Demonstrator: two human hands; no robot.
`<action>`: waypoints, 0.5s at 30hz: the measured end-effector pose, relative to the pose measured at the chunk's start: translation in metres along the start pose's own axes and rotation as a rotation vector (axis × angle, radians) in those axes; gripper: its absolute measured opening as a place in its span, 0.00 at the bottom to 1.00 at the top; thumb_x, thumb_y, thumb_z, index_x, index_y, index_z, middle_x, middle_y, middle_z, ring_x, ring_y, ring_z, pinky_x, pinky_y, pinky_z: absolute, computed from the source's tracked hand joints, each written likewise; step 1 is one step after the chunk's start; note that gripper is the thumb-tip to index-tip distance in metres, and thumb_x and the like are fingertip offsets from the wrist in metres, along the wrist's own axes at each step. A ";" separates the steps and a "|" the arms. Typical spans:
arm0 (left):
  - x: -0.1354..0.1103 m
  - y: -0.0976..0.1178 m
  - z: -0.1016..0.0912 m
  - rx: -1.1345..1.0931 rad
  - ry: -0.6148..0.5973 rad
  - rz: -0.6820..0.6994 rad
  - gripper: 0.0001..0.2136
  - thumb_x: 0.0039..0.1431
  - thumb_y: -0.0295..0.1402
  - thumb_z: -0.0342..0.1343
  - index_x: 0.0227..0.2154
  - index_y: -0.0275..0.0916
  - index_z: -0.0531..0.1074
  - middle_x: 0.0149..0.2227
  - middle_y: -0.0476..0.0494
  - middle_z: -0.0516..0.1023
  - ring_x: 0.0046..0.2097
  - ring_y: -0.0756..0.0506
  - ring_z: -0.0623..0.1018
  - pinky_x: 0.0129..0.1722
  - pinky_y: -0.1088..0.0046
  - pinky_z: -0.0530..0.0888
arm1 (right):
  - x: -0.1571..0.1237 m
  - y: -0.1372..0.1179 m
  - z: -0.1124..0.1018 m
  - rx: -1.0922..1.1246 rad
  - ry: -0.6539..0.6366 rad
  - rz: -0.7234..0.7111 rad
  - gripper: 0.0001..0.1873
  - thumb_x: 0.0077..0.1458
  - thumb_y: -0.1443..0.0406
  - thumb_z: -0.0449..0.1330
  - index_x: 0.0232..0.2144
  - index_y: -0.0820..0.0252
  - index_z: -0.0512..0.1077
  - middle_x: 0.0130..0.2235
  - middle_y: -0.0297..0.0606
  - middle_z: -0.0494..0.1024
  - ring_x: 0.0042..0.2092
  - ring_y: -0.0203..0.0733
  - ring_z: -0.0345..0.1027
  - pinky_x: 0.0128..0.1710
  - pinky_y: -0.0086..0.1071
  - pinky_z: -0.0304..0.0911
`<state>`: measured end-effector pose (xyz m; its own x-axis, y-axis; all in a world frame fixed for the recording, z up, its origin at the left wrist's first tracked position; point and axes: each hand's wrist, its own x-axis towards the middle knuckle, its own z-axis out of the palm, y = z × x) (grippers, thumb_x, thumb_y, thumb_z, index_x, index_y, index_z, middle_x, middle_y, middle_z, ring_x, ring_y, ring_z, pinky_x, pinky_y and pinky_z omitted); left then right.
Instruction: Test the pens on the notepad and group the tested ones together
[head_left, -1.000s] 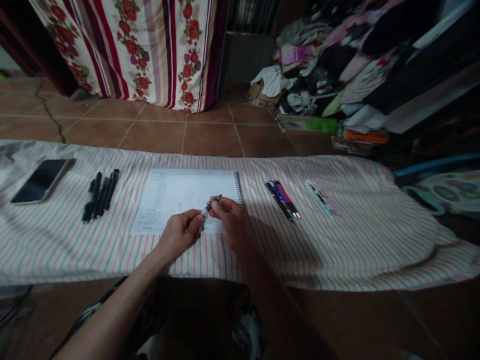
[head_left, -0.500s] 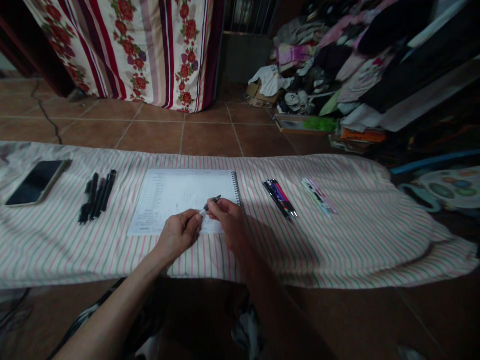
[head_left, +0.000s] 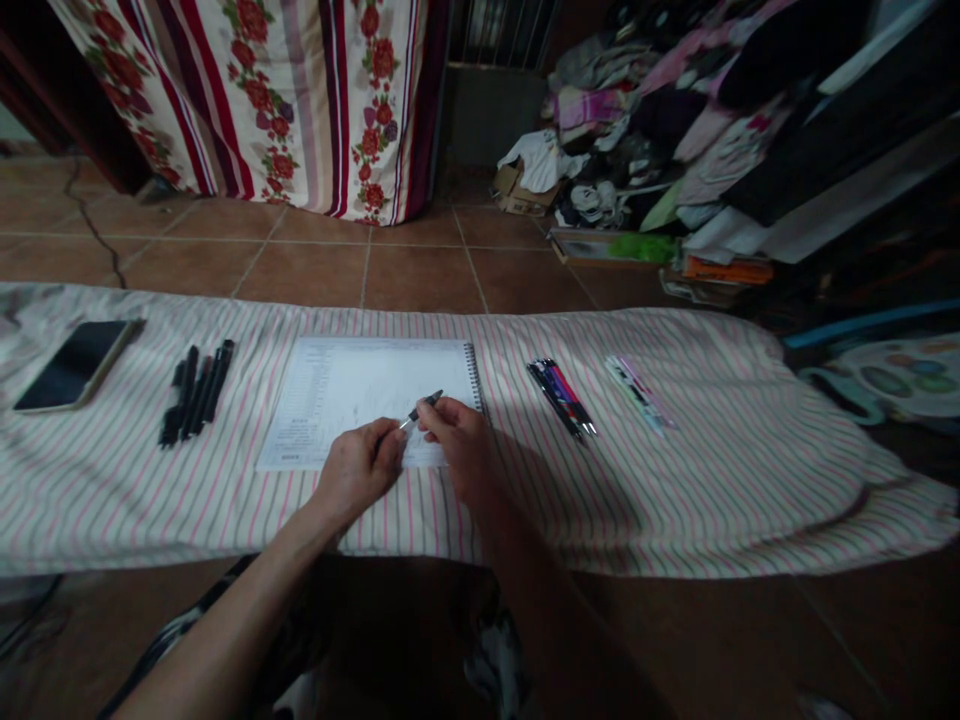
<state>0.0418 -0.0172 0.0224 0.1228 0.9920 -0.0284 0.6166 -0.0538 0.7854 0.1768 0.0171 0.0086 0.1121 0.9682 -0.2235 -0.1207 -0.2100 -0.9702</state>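
Note:
Over the lower part of a white spiral-bound notebook (head_left: 397,370), both my hands are on one pen (head_left: 413,415) with a dark barrel and a pale, shiny lower end. My right hand (head_left: 463,435) pinches the dark part between thumb and fingers. At the pale end, my left hand (head_left: 358,465) is closed with its thumb and fingertips on the pen, and the very tip is hidden there. The pen slants, its dark end pointing up and to the right. Faint grey marks show on the notebook's cover or page.
Several black pens or markers (head_left: 196,392) and a phone (head_left: 75,366) lie to the left on the striped cloth (head_left: 712,480). To the right are dark and coloured pens (head_left: 561,398) and pastel pens (head_left: 639,392). Behind, clothes (head_left: 544,165) are piled on the tiled floor.
Both hands stay almost in place on the pen. A little more of the pen's dark barrel shows between them now.

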 end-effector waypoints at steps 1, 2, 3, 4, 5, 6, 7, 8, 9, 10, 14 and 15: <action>0.000 0.001 0.000 -0.003 -0.003 -0.003 0.13 0.61 0.38 0.45 0.29 0.39 0.72 0.18 0.50 0.68 0.20 0.49 0.66 0.24 0.74 0.60 | 0.000 0.001 0.000 0.014 -0.014 0.005 0.10 0.40 0.58 0.63 0.22 0.59 0.73 0.20 0.31 0.72 0.24 0.33 0.64 0.25 0.27 0.59; 0.000 0.001 0.000 -0.003 -0.006 -0.007 0.13 0.61 0.38 0.45 0.29 0.39 0.72 0.18 0.50 0.68 0.20 0.49 0.66 0.24 0.73 0.60 | 0.001 0.001 0.000 0.030 -0.030 0.009 0.10 0.40 0.58 0.62 0.24 0.59 0.75 0.22 0.32 0.74 0.25 0.34 0.66 0.26 0.27 0.60; 0.000 0.002 -0.001 0.000 -0.009 -0.010 0.14 0.61 0.38 0.45 0.29 0.39 0.72 0.18 0.50 0.68 0.20 0.49 0.66 0.24 0.73 0.60 | 0.001 0.001 0.000 0.048 -0.047 0.011 0.10 0.40 0.59 0.62 0.25 0.60 0.75 0.24 0.32 0.75 0.26 0.33 0.66 0.26 0.27 0.61; 0.000 0.002 -0.001 0.006 -0.011 -0.010 0.14 0.61 0.38 0.44 0.29 0.39 0.72 0.18 0.50 0.68 0.20 0.49 0.66 0.24 0.73 0.60 | 0.001 0.001 0.000 0.067 -0.063 0.014 0.11 0.40 0.59 0.62 0.27 0.60 0.75 0.26 0.33 0.76 0.27 0.33 0.67 0.27 0.27 0.61; 0.000 0.003 -0.001 0.013 -0.010 -0.009 0.14 0.61 0.38 0.44 0.29 0.39 0.72 0.18 0.50 0.69 0.20 0.49 0.66 0.25 0.73 0.60 | 0.001 0.001 0.000 0.086 -0.071 0.021 0.12 0.40 0.59 0.62 0.28 0.59 0.75 0.28 0.34 0.77 0.27 0.33 0.67 0.26 0.26 0.61; 0.000 0.002 -0.001 0.022 -0.001 -0.007 0.14 0.61 0.38 0.45 0.30 0.39 0.72 0.19 0.50 0.69 0.21 0.49 0.67 0.25 0.73 0.60 | 0.000 0.000 0.000 0.102 -0.070 0.029 0.13 0.40 0.59 0.62 0.31 0.59 0.75 0.30 0.35 0.78 0.27 0.32 0.67 0.25 0.25 0.61; 0.000 0.002 0.000 0.029 0.013 -0.002 0.13 0.61 0.38 0.45 0.30 0.39 0.73 0.19 0.49 0.70 0.21 0.49 0.67 0.25 0.73 0.60 | 0.000 0.000 0.001 0.110 -0.063 0.035 0.15 0.40 0.58 0.62 0.33 0.59 0.74 0.31 0.35 0.78 0.28 0.33 0.68 0.23 0.25 0.60; 0.000 0.002 0.000 0.034 0.032 0.005 0.13 0.61 0.38 0.45 0.31 0.39 0.73 0.20 0.49 0.71 0.22 0.48 0.68 0.26 0.73 0.61 | -0.001 0.000 0.001 0.104 -0.056 0.035 0.17 0.40 0.58 0.63 0.34 0.58 0.73 0.32 0.35 0.78 0.28 0.33 0.68 0.22 0.24 0.58; -0.001 0.002 0.000 0.038 0.049 0.014 0.13 0.60 0.38 0.46 0.31 0.39 0.74 0.20 0.48 0.71 0.22 0.48 0.69 0.26 0.73 0.61 | -0.001 -0.001 0.001 0.081 -0.049 0.026 0.17 0.40 0.57 0.63 0.34 0.58 0.73 0.30 0.35 0.78 0.27 0.33 0.68 0.20 0.23 0.57; -0.001 0.001 0.000 0.041 0.062 0.022 0.12 0.60 0.38 0.47 0.31 0.40 0.74 0.20 0.48 0.72 0.23 0.48 0.69 0.27 0.72 0.61 | -0.002 -0.001 0.001 0.047 -0.042 0.011 0.16 0.40 0.57 0.64 0.32 0.59 0.72 0.28 0.34 0.77 0.25 0.33 0.67 0.19 0.23 0.55; -0.002 0.001 0.001 0.052 0.056 0.053 0.12 0.60 0.38 0.47 0.31 0.39 0.74 0.21 0.47 0.73 0.23 0.47 0.70 0.27 0.72 0.62 | -0.002 0.001 0.002 0.002 -0.005 -0.009 0.11 0.38 0.59 0.64 0.23 0.60 0.71 0.20 0.30 0.72 0.22 0.32 0.64 0.21 0.25 0.58; -0.002 0.002 0.001 0.054 0.048 0.055 0.12 0.60 0.37 0.47 0.31 0.39 0.74 0.21 0.47 0.72 0.23 0.47 0.69 0.27 0.72 0.61 | -0.002 0.001 0.002 0.028 0.001 0.004 0.11 0.38 0.60 0.64 0.24 0.61 0.72 0.21 0.31 0.73 0.23 0.32 0.65 0.23 0.26 0.60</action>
<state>0.0431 -0.0191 0.0234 0.1204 0.9917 0.0445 0.6514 -0.1128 0.7503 0.1746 0.0154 0.0081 0.1129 0.9671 -0.2278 -0.1486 -0.2102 -0.9663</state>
